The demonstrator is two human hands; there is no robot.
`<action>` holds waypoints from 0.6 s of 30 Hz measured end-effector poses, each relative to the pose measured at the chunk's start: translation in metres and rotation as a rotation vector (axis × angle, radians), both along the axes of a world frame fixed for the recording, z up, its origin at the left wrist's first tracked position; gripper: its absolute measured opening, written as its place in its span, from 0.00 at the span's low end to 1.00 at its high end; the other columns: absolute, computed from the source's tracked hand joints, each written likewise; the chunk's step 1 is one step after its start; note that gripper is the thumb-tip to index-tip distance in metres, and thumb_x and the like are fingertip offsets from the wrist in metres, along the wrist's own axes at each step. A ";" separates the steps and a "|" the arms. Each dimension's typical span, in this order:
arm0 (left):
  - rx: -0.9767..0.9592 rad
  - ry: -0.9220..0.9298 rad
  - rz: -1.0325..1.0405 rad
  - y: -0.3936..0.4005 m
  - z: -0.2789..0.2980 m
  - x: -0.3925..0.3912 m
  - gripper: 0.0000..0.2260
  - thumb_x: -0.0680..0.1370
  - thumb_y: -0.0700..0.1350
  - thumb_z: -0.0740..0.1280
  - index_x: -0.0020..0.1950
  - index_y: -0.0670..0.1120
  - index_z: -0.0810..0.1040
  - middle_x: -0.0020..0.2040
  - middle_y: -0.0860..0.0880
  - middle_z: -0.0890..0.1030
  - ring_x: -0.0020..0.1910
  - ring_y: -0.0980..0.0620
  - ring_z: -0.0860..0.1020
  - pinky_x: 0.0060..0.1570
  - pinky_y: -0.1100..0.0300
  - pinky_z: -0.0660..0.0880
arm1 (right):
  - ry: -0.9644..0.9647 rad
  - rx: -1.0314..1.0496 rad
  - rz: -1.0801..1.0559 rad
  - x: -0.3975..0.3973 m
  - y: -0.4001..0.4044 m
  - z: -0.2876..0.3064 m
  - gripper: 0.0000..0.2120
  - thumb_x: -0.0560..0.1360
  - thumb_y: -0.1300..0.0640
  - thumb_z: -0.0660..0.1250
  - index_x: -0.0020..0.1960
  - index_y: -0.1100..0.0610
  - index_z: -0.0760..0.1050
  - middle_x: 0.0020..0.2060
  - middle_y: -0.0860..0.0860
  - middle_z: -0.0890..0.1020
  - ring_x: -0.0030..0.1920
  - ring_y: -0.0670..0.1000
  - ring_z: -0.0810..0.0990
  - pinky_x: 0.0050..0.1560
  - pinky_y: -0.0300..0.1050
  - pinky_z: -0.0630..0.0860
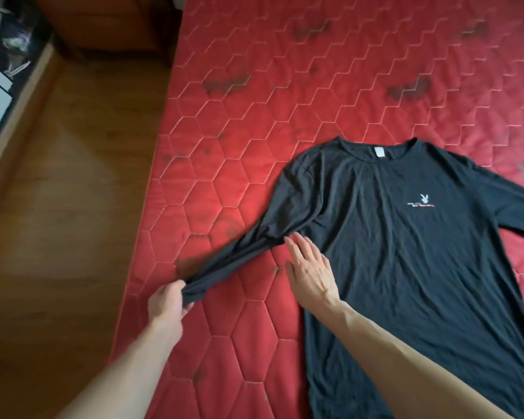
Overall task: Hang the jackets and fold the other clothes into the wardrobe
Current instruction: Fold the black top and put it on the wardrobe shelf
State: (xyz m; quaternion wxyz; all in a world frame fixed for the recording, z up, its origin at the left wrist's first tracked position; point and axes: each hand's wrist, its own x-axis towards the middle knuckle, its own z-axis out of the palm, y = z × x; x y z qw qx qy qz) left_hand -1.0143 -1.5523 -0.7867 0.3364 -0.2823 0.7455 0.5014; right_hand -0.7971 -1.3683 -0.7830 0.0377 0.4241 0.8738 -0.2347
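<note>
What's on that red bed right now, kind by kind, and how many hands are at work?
Black long-sleeved shirt, spread flat on the red mattress: 1
Hands: 2 (left hand grips the sleeve cuff; right hand lies flat near the armpit)
Total: 3

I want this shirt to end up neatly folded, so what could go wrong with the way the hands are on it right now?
The left hand grips the sleeve cuff near the mattress edge; let go, it may slide toward the floor. The right hand lies flat by the armpit of the black shirt; a hard pull could wrinkle the body.
</note>
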 end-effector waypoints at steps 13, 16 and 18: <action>0.000 -0.177 -0.377 -0.072 -0.002 -0.068 0.26 0.71 0.26 0.57 0.64 0.42 0.81 0.60 0.38 0.82 0.61 0.36 0.80 0.65 0.40 0.77 | -0.155 0.164 0.014 -0.052 0.006 -0.020 0.22 0.85 0.52 0.58 0.79 0.53 0.66 0.81 0.55 0.63 0.82 0.56 0.57 0.78 0.55 0.58; -0.047 -0.110 -0.499 -0.064 -0.004 -0.069 0.16 0.75 0.35 0.63 0.57 0.47 0.84 0.57 0.42 0.85 0.59 0.39 0.81 0.64 0.39 0.77 | -0.109 0.276 0.119 -0.064 0.003 -0.022 0.24 0.85 0.52 0.59 0.81 0.53 0.64 0.82 0.55 0.61 0.84 0.56 0.53 0.81 0.58 0.52; -0.077 -0.028 -0.672 -0.065 -0.005 -0.069 0.07 0.77 0.43 0.70 0.54 0.50 0.85 0.52 0.48 0.87 0.55 0.46 0.83 0.57 0.46 0.80 | -0.142 0.237 0.165 -0.076 -0.001 -0.026 0.28 0.86 0.47 0.56 0.84 0.51 0.57 0.84 0.54 0.56 0.85 0.56 0.49 0.82 0.59 0.46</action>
